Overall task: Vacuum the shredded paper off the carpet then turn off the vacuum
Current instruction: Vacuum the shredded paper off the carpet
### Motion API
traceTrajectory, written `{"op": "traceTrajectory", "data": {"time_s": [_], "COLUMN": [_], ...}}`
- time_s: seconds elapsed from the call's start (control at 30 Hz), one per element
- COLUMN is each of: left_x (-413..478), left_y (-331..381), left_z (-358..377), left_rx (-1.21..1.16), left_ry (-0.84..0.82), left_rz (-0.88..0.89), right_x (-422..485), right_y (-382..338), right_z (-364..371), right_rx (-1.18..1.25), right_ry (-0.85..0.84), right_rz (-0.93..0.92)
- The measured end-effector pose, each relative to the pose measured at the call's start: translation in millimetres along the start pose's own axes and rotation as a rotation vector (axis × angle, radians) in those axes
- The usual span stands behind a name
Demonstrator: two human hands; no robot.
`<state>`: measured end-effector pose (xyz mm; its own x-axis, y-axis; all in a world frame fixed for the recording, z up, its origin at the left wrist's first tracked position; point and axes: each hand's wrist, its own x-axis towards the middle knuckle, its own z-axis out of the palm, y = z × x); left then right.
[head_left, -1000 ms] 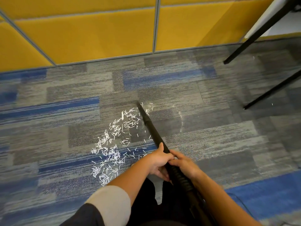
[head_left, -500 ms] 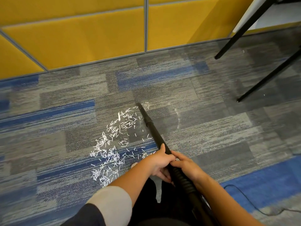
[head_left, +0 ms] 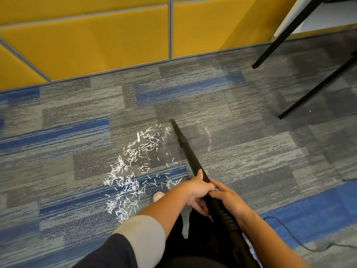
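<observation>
White shredded paper [head_left: 131,171] lies scattered over the grey and blue carpet [head_left: 241,155] left of centre. A black vacuum wand [head_left: 185,147] slants up from my hands, its narrow tip touching the carpet at the upper right edge of the scatter. My left hand [head_left: 197,188] grips the wand from the left, thumb stretched along the tube. Just behind it my right hand [head_left: 228,198] grips the ribbed black hose [head_left: 224,213]. The vacuum body is out of view.
Yellow wall panels [head_left: 108,39] bound the carpet at the back. Two black table legs [head_left: 278,39] slant down at the upper right. A thin black cord [head_left: 293,240] trails on the blue carpet at the lower right. A toe of my foot [head_left: 158,196] shows under my left forearm.
The view has tilted and shifted a little, so the table legs sit further in. A few shreds near the wand tip are gone. Both hands keep the same grip.
</observation>
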<state>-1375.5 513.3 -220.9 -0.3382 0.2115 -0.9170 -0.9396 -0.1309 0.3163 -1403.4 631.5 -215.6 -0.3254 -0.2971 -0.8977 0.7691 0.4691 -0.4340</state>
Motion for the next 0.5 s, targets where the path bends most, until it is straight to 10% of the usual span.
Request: {"op": "traceTrajectory", "data": {"time_s": [0.5], "left_x": [-4.0], "left_y": [-6.1], "left_z": [13.2], "left_rx": [0.039], "left_ry": [-0.035], "left_rz": [-0.003], "right_x": [-20.8], "right_y": [2.1], "right_z": [-2.3], "right_rx": [0.007], "right_ry": [0.032], "right_rz": [0.011]}}
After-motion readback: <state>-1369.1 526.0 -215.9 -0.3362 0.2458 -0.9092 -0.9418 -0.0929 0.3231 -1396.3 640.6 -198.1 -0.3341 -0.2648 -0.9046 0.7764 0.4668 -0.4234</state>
